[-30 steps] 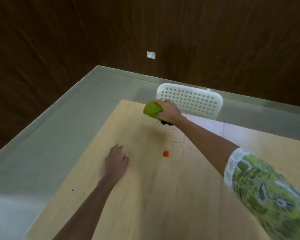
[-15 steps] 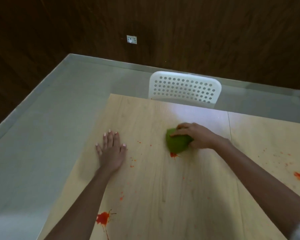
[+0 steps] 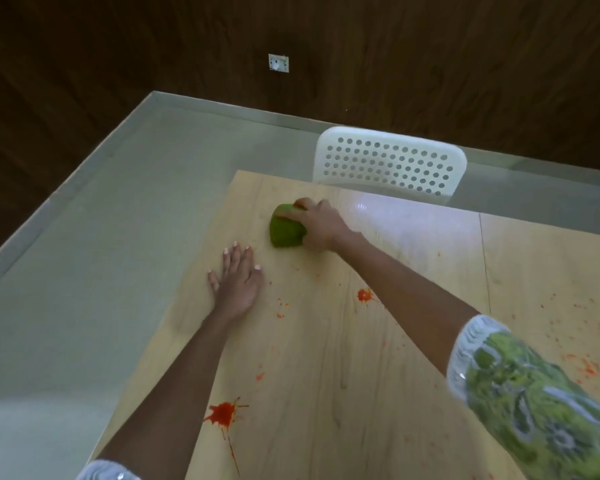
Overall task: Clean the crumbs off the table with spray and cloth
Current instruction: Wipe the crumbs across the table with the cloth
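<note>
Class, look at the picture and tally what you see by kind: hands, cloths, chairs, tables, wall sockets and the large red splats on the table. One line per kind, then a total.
Hands: 2 (left hand flat on the table, right hand gripping the cloth)
Green cloths: 1
White perforated plastic chairs: 1
Light wooden tables: 1
White wall sockets: 1
Large red splats: 2
Total: 8

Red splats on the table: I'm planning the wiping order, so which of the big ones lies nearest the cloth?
The round splat beside the right forearm, nearest the green cloth; the larger splat lies at the near edge.
</note>
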